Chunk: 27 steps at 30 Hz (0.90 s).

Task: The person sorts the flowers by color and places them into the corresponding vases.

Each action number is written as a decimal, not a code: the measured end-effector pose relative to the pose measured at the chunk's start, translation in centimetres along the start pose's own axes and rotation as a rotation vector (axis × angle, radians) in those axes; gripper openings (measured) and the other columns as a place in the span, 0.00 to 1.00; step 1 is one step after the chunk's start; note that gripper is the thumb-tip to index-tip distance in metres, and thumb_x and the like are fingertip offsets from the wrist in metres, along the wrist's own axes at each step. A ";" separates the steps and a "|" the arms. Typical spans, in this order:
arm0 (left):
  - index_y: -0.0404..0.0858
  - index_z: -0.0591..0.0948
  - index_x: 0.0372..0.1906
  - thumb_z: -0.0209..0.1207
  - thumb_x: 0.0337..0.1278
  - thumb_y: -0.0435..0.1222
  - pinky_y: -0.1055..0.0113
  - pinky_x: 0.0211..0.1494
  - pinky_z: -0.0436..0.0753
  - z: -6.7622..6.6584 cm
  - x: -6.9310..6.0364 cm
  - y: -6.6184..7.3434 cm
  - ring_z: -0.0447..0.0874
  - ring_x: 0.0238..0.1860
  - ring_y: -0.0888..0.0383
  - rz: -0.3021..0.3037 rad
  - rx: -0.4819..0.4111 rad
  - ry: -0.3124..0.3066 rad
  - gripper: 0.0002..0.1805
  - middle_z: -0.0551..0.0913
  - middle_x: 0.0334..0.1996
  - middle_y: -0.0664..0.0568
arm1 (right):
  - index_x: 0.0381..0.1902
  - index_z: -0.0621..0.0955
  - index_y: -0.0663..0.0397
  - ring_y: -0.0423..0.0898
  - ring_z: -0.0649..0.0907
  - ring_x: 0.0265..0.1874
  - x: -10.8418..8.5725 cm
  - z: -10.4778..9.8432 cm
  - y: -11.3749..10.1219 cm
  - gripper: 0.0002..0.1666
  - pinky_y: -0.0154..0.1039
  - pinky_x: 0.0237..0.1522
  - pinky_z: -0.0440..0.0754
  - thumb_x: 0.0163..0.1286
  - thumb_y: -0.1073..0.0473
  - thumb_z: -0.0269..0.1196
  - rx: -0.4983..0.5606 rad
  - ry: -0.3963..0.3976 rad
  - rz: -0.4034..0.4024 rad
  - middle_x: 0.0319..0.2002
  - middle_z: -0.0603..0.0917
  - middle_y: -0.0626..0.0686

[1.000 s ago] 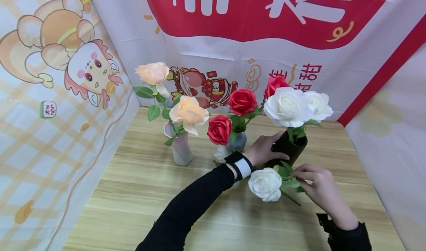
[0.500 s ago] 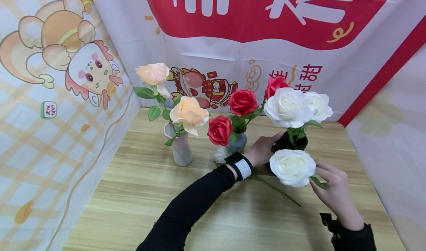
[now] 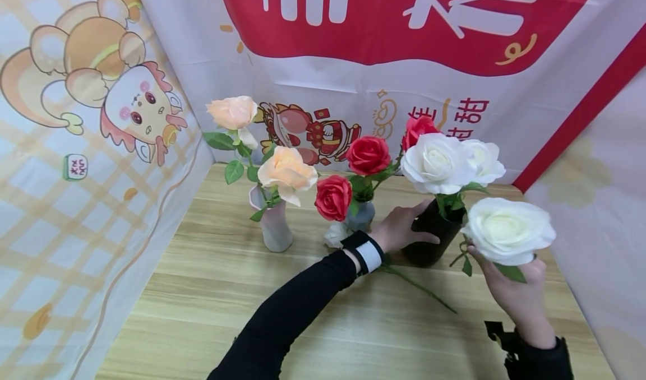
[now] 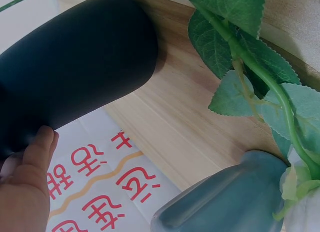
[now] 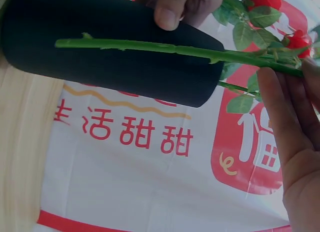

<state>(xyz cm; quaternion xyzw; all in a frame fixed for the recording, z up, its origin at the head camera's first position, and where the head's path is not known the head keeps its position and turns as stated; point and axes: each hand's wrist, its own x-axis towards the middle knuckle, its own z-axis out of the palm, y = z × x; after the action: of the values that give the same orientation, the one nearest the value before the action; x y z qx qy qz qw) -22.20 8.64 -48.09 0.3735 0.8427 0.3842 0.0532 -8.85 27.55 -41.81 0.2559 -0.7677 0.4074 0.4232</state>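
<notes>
My left hand (image 3: 401, 230) grips the side of a black vase (image 3: 429, 248), thumb toward the front in the head view. Two white roses (image 3: 436, 162) stand in this vase. My right hand (image 3: 520, 290) holds another white rose (image 3: 510, 231) by its stem, just right of the vase. In the right wrist view, the bare green stem (image 5: 145, 45) extends alongside the vase's dark wall (image 5: 115, 74), outside it, pinched between fingers and thumb. A further stem (image 3: 421, 287) lies on the table under my left wrist, with a white bloom (image 3: 335, 234) at its far end.
A blue-grey vase (image 3: 360, 216) with red roses (image 3: 368, 154) stands left of the black one. Farther left is a pinkish-white vase (image 3: 276, 228) holding peach roses (image 3: 286, 170). Printed cloth walls (image 3: 313, 72) enclose the wooden table (image 3: 212, 290) at the back and sides.
My right hand has lifted the white rose from low over the table and carried it right, turning the bloom upward. The left hand has stayed on the black vase.
</notes>
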 end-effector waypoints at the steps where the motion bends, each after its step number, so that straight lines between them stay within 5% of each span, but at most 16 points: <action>1: 0.55 0.58 0.76 0.66 0.54 0.57 0.75 0.55 0.72 0.0 0.0 0.0 0.77 0.57 0.60 0.000 -0.002 0.001 0.47 0.76 0.62 0.51 | 0.44 0.83 0.75 0.38 0.82 0.47 0.4 0.0 -0.3 0.31 0.32 0.54 0.74 0.63 0.47 0.71 0.025 0.005 0.011 0.39 0.86 0.62; 6: 0.55 0.58 0.76 0.66 0.54 0.57 0.75 0.55 0.72 0.0 -0.1 -0.1 0.76 0.57 0.62 0.003 -0.004 0.002 0.46 0.77 0.61 0.53 | 0.41 0.81 0.80 0.45 0.85 0.41 1.7 -0.2 -1.2 0.17 0.31 0.46 0.79 0.59 0.69 0.72 0.148 0.079 0.033 0.38 0.84 0.68; 11: 0.55 0.59 0.75 0.66 0.55 0.57 0.75 0.56 0.71 0.0 -0.1 -0.1 0.76 0.57 0.63 -0.001 -0.024 -0.009 0.45 0.77 0.61 0.54 | 0.33 0.82 0.81 0.41 0.86 0.36 2.7 -0.5 -1.9 0.07 0.27 0.41 0.80 0.54 0.81 0.67 0.078 0.183 0.115 0.35 0.84 0.69; 16: 0.54 0.58 0.75 0.66 0.55 0.56 0.75 0.56 0.71 -0.1 -0.1 0.0 0.75 0.57 0.63 -0.006 -0.028 -0.012 0.46 0.76 0.62 0.54 | 0.36 0.80 0.84 0.40 0.86 0.33 3.7 -0.7 -2.3 0.09 0.28 0.38 0.82 0.56 0.83 0.66 0.118 0.259 0.206 0.35 0.82 0.74; 24: 0.54 0.58 0.75 0.66 0.55 0.57 0.75 0.56 0.72 -0.1 -0.1 0.1 0.76 0.58 0.62 -0.006 -0.007 -0.006 0.46 0.76 0.63 0.53 | 0.50 0.73 0.88 0.56 0.86 0.35 5.4 -0.8 -2.2 0.24 0.38 0.36 0.84 0.53 0.88 0.63 0.517 0.525 0.233 0.38 0.79 0.79; 27: 0.54 0.58 0.75 0.66 0.55 0.57 0.75 0.56 0.72 -0.1 -0.1 0.0 0.75 0.58 0.62 -0.006 -0.007 -0.009 0.46 0.75 0.63 0.53 | 0.49 0.74 0.86 0.58 0.85 0.35 6.1 -0.9 -2.2 0.23 0.38 0.37 0.85 0.53 0.87 0.64 0.520 0.588 0.239 0.38 0.79 0.78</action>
<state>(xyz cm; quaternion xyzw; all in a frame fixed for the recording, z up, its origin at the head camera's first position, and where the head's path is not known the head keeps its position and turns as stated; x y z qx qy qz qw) -22.16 8.56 -48.03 0.3723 0.8422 0.3854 0.0596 -9.92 26.78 -35.40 0.1360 -0.5099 0.6901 0.4953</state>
